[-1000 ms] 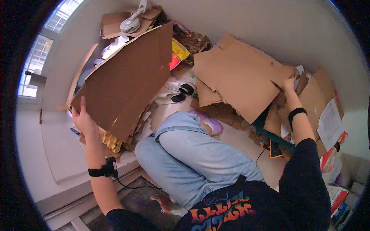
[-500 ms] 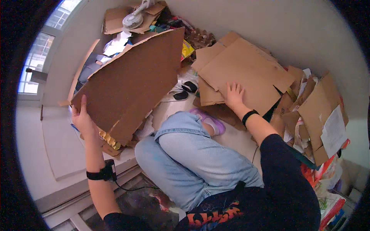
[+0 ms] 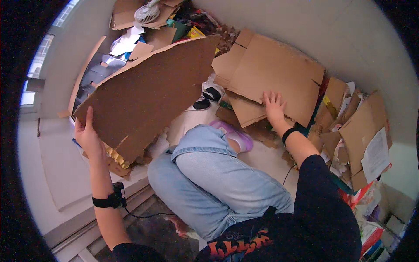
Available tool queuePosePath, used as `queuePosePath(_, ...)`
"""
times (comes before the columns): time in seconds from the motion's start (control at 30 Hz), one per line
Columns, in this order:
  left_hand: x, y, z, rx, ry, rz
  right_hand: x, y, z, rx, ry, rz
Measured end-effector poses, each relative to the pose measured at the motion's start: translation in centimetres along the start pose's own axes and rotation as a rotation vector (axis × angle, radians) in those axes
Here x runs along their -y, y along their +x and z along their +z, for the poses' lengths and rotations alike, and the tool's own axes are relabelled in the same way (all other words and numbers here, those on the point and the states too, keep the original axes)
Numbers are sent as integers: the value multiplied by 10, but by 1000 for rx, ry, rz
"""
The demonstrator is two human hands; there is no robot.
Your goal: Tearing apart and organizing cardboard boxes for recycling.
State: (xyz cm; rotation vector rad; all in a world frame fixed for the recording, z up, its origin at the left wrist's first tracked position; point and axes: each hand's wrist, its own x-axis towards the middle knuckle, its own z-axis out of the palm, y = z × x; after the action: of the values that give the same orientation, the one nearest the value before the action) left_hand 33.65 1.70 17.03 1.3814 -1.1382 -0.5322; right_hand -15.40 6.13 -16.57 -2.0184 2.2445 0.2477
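One dark cardboard sheet (image 3: 148,91) tilts at my left, its edge pinched in my left hand (image 3: 90,139); my right hand (image 3: 275,110) lies, fingers spread, gripping nothing, on paler cardboard (image 3: 277,72). Two bent legs (image 3: 214,174) (one purple shoe (image 3: 245,142) showing) block the floor (image 3: 264,161) between; one white fan (image 3: 146,14) sits beyond.

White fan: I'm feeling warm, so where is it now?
In the head view, the white fan is at the upper left, lying on cardboard pieces, beyond the dark brown cardboard sheet held by the left hand.
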Motion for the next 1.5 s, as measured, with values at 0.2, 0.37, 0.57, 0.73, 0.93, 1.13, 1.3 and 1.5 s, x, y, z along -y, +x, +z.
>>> queuePosePath(0.2, 7, 0, -17, -70, -46, 18, -22, 3, -26, -89, -28, -25)
queuePosePath(0.37, -2, -1, -45, -144, -75, -3, -56, 8, -100, -467, 180, -78)
queuePosePath(0.57, -2, -6, -70, -213, -28, 27, -59, -23, -212, -656, 426, -131)
queuePosePath(0.73, 16, -5, -84, -200, -29, 37, -12, -31, -221, -464, 374, -200)
queuePosePath(0.93, 11, -13, -75, -212, -44, 10, 55, -28, -105, -107, 25, -293)
queuePosePath(1.13, 9, -13, -76, -181, -64, -23, 24, -29, -29, 31, -162, -383)
queuePosePath(1.3, 28, -10, -81, -190, 13, -61, 12, -23, -3, 52, -211, -363)
queuePosePath(1.5, 35, -5, -64, -186, 50, -103, 18, -6, 14, -59, -240, -404)
